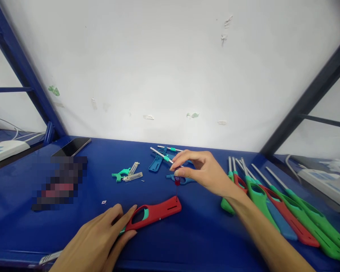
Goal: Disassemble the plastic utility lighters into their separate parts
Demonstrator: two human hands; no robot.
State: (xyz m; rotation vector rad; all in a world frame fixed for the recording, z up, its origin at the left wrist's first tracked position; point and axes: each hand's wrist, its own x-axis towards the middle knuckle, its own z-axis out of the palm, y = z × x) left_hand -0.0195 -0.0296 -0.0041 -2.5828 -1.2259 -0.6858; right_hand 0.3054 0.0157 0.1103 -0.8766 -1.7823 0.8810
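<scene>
A red lighter (164, 212) with a teal trigger lies near the front of the blue table. My left hand (102, 236) grips its trigger end, thumb below and fingers above; a metal tube end sticks out at the hand's lower left. Above the lighter's wide end, my right hand (200, 168) pinches a small screwdriver (177, 181) with a dark red handle. The screwdriver stands upright, its thin shaft reaching down to the end of the red body. Behind my right hand lie a blue casing half (155, 162), metal tubes with teal collars and another blue piece.
Several green, red and blue lighters (291, 211) lie side by side at the right. Teal parts (121, 175) and clear fuel tanks (133, 176) sit left of centre. A phone (73, 146) is at the back left, near a blurred dark item. A white wall stands behind.
</scene>
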